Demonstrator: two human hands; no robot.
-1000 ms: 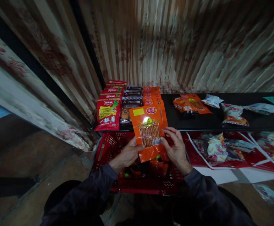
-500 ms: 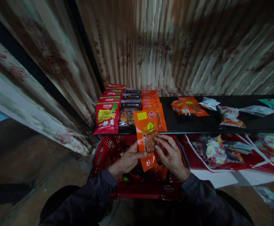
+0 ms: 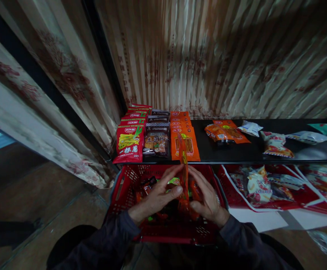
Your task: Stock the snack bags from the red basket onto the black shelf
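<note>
An orange snack packet [image 3: 184, 176] is turned edge-on to me above the red basket, held upright between my two hands. My left hand [image 3: 158, 195] presses on its left side with straight fingers, the thumb lying nearer me. On the other side my right hand [image 3: 206, 194] presses with its fingers, thumb bent inward. Just behind, a row of similar orange packets [image 3: 194, 144] lies overlapped on the black shelf. Beneath my hands the red basket [image 3: 121, 187] holds several more packets, partly hidden by my hands.
Left of the orange row are dark potato-slice packets [image 3: 156, 140] and red packets [image 3: 129, 144]. Further right on the shelf [image 3: 205, 152] lie loose orange packets [image 3: 225, 131] and white bags [image 3: 277, 143]. Another red basket [image 3: 231, 187] with snack bags stands below. A patterned curtain [image 3: 203, 56] hangs behind.
The orange packet has turned from facing me to edge-on. My hands have shifted from holding its lower edges to pressing its two sides. The view has tilted slightly upward.
</note>
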